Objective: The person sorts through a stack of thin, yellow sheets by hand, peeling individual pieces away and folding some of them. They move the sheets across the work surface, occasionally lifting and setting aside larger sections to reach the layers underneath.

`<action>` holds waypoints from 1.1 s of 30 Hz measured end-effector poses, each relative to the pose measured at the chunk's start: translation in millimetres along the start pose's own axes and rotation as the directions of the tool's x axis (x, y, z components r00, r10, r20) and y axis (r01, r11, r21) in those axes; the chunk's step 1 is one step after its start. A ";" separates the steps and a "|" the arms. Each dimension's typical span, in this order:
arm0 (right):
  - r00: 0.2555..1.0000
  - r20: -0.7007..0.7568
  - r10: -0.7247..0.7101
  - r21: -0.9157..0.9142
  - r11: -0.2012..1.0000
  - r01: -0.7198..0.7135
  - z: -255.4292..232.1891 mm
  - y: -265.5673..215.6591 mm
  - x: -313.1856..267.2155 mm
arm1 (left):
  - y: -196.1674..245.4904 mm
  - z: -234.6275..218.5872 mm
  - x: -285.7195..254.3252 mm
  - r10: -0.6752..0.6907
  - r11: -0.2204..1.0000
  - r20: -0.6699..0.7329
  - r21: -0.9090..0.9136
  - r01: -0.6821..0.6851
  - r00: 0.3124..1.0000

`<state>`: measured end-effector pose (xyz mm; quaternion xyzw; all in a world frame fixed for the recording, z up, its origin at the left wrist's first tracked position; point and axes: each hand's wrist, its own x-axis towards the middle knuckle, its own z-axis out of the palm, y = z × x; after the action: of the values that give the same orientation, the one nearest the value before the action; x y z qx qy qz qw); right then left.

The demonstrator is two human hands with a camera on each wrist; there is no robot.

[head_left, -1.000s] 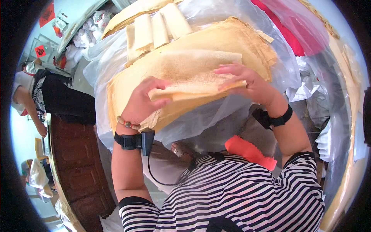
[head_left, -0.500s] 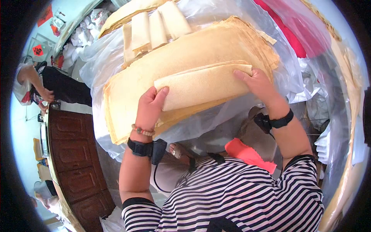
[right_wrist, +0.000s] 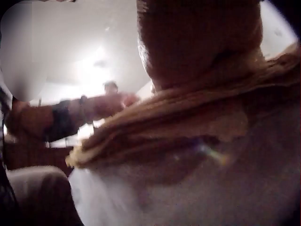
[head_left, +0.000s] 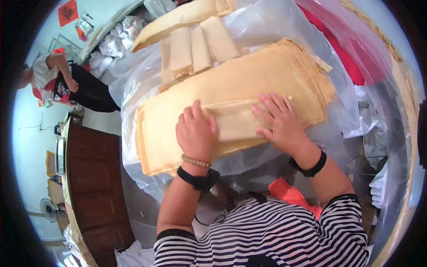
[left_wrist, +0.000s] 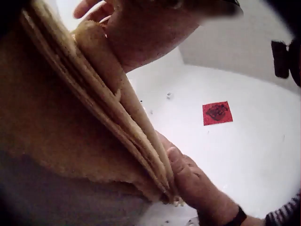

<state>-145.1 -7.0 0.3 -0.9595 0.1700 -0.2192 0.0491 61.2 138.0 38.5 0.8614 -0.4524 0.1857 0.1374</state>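
A thick stack of thin tan sheets (head_left: 267, 66) lies on clear plastic (head_left: 129, 80). On top of it, at the near edge, lies one sheet folded into a narrow strip (head_left: 233, 122). My left hand (head_left: 195, 129) rests on the strip's left end, knuckles up and thumb alongside. My right hand (head_left: 275, 118) presses flat on its right end with the fingers spread. From the left wrist, the folded strip (left_wrist: 108, 80) shows edge-on under my left hand (left_wrist: 141, 28), with my right hand (left_wrist: 197, 188) against the far end. The right wrist view is blurred, showing my right hand (right_wrist: 197, 42) on the layered sheets (right_wrist: 178, 122).
Several folded strips (head_left: 195, 49) lie behind the stack, beside another pile of sheets. A dark wooden cabinet (head_left: 93, 187) stands at the left, with another person (head_left: 66, 84) beyond it. A pink bag (head_left: 351, 35) and crumpled plastic fill the right. A red cloth (head_left: 291, 196) hangs at my waist.
The sheet was held up between both hands, folded over and laid down. Both hands now lie on top of it, pressing it onto the stack.
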 end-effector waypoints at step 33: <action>0.977 -0.122 -0.176 0.532 0.820 0.214 9.5 -119.8 14.7 | -173.6 -52.3 -102.8 -0.409 0.837 -0.142 -0.452 0.308 0.901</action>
<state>-91.9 100.4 17.9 -0.9107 0.0038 -0.2945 0.2897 141.5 330.0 27.7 0.8533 -0.2915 0.1546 0.4036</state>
